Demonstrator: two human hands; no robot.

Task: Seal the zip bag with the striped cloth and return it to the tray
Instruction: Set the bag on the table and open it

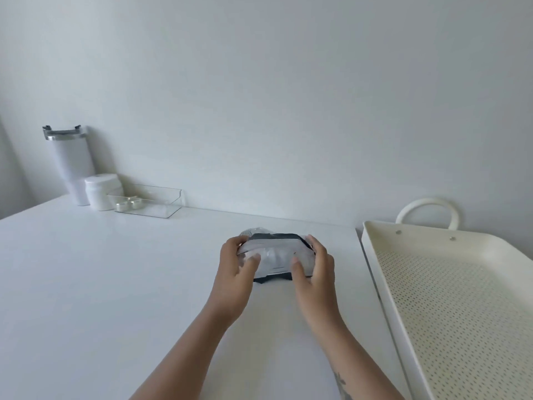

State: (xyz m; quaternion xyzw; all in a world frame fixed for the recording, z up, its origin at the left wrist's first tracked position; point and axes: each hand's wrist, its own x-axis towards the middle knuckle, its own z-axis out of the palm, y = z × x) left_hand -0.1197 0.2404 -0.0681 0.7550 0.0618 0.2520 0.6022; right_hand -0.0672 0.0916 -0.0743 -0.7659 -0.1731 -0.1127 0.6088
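Fingers of both hands curl around the ends of the zip bag, with each thumb pressed on its clear front face. Going from the left of the scene: a tall white tumbler with a steel rim and a clear lid stands at the far left corner of the white table, close to the wall. Just beside it, nearer the camera, sits a squat white jar. Touching or nearly touching that jar is a clear plastic organiser bin, with two small tealights at its left end.

Toward the middle of the table, the left hand grips the bag's left end, fingers wrapped behind it and thumb in front. The bag is held at the table surface, well apart from the items in the corner. Through the plastic a folded cloth shows, pale with dark bands along its top and bottom edges. Whether the zip is closed cannot be told from this angle. The right hand holds the bag's right end in the same way; a tattoo marks that forearm.

Farther right, beside the table edge, lies a cream perforated tray with a looped handle at its far end. The bag is outside the tray, to its left.
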